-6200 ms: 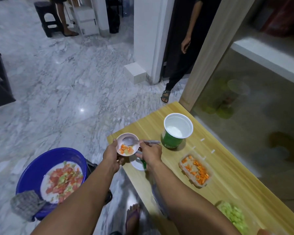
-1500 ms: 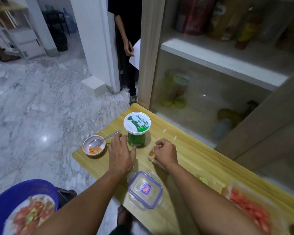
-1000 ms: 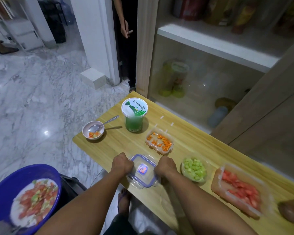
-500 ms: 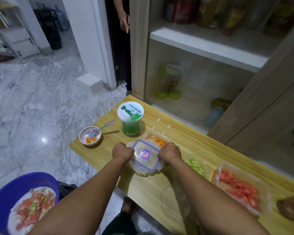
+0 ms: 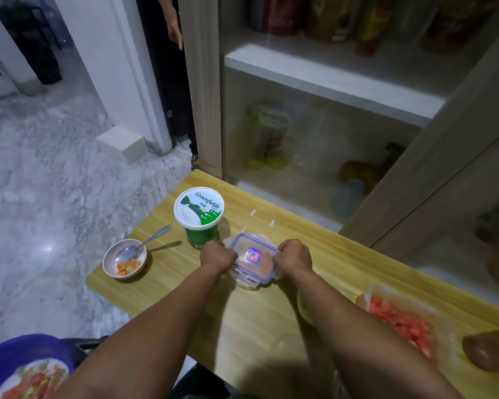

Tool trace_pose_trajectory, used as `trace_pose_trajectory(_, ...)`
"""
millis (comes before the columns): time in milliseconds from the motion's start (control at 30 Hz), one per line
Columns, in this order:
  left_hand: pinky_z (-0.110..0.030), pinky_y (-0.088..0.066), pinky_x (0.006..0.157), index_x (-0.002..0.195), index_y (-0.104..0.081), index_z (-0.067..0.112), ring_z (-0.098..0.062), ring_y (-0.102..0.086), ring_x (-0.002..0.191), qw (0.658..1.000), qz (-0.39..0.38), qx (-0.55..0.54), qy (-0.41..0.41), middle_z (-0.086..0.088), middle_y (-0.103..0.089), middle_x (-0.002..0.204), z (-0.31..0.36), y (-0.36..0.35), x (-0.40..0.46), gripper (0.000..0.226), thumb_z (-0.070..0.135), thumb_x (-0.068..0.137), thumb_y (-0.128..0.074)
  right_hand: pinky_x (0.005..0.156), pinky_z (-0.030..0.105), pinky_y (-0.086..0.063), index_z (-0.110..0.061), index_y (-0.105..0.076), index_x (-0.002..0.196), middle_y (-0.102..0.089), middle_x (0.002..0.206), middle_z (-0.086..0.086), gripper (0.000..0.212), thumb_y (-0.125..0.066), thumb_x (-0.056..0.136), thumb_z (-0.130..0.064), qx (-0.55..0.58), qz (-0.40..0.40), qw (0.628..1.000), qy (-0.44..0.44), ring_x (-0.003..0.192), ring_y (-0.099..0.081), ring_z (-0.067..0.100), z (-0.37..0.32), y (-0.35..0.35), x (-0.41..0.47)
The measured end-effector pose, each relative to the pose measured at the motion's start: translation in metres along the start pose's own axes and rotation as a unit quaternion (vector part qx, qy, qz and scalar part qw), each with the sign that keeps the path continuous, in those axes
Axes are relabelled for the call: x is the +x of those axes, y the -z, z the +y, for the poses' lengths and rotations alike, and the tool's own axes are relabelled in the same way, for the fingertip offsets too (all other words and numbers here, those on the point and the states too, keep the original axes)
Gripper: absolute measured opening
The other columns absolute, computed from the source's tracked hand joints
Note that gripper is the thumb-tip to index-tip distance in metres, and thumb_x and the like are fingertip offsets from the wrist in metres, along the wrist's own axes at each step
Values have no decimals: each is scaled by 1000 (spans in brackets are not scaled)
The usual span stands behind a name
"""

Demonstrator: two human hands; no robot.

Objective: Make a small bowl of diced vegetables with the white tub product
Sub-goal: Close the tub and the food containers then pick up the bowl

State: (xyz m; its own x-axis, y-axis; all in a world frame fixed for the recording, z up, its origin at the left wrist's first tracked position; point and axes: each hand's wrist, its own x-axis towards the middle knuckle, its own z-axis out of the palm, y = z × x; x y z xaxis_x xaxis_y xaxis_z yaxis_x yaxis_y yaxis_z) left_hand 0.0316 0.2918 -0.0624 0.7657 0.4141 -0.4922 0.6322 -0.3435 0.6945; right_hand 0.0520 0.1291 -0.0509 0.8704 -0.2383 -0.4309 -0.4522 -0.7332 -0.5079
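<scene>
A small pink bowl (image 5: pixel 107 262) with diced carrot and green bits and a spoon (image 5: pixel 141 246) stands near the table's left end. Behind it the green tub (image 5: pixel 198 214) has its white lid on. My left hand (image 5: pixel 217 256) and my right hand (image 5: pixel 294 258) grip the two sides of a clear, blue-rimmed lid (image 5: pixel 254 258) laid over the carrot container, whose orange contents show through the plastic.
The wooden table (image 5: pixel 167 286) also holds a container of diced red vegetable (image 5: pixel 401 323), a green-filled dish (image 5: pixel 303 306) partly behind my right arm and a brown object (image 5: pixel 490 352). A blue basin (image 5: pixel 20 355) sits low left. A person's hand (image 5: pixel 175 33) shows in the doorway.
Both hands carried the clear lid from the table's near edge forward and set it over the carrot container. The tub's lid went on and the bowl was put down before that.
</scene>
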Motion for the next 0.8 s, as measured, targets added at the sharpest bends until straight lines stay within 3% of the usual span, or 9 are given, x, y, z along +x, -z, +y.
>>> trace_pose_trajectory(100, -30, -46, 68, 73, -62, 4, -28, -59, 78, 999, -15, 39, -4, -13, -63, 82, 2, -1, 5, 13, 12, 76, -72, 70, 30, -53, -13, -72, 85, -71, 95, 8, 18, -61, 71, -9, -21, -1, 1000, 4, 87, -66, 31, -1, -1, 5)
trace_pose_trajectory(233, -33, -58, 79, 102, -67, -3, -33, -68, 94, 993, -30, 112, 7, -18, -71, 103, 4, -2, 11, 36, 18, 74, -73, 75, 32, -54, -14, -67, 100, -68, 106, 9, 31, -64, 70, -7, -84, -20, 996, 15, 96, -64, 31, -3, 0, 7)
trace_pose_trajectory(300, -32, -54, 83, 109, -64, 1, -32, -66, 103, 978, -23, 203, -30, -16, -68, 111, 9, -2, 7, 39, 21, 76, -71, 81, 33, -54, -14, -63, 111, -64, 115, 9, 42, -65, 69, -8, -107, -26, 993, 32, 104, -62, 30, -4, 0, 7)
trace_pose_trajectory(433, -38, -43, 104, 136, -42, 12, -29, -43, 131, 929, -49, 327, -167, -13, -43, 140, 10, -7, 9, 67, 25, 76, -70, 94, 38, -49, -17, -51, 128, -54, 131, 5, 70, -80, 66, -33, -135, -84, 982, 98, 118, -53, 26, -4, -4, 8)
trace_pose_trajectory(533, -46, -29, 115, 154, -13, 17, -30, -16, 148, 850, -158, 438, -246, -7, -7, 163, 9, -10, 14, 102, 35, 74, -74, 94, 42, -48, -20, -45, 125, -52, 127, 1, 89, -89, 50, -42, -192, -139, 963, 131, 114, -52, 27, -1, -7, 4)
trace_pose_trajectory(600, -50, -26, 115, 156, 1, 17, -31, -10, 149, 799, -191, 502, -269, -1, 7, 165, 10, -10, 17, 119, 41, 71, -79, 96, 43, -45, -19, -36, 134, -48, 129, 0, 108, -89, 44, -45, -223, -145, 953, 144, 116, -50, 28, 3, -10, 0)
trace_pose_trajectory(700, -45, -35, 110, 156, 1, 17, -31, -22, 144, 756, -174, 548, -312, 2, 1, 165, 11, -8, 24, 124, 38, 68, -83, 97, 44, -41, -15, -27, 141, -43, 133, 2, 118, -87, 45, -49, -261, -117, 943, 172, 120, -46, 28, 8, -18, -2)
trace_pose_trajectory(800, -44, -42, 106, 155, -3, 15, -31, -29, 138, 735, -168, 560, -344, 1, -12, 163, 10, -10, 35, 123, 37, 65, -85, 96, 41, -42, -16, -28, 139, -44, 130, 3, 110, -85, 50, -48, -267, -78, 941, 191, 116, -48, 26, 14, -29, 1)
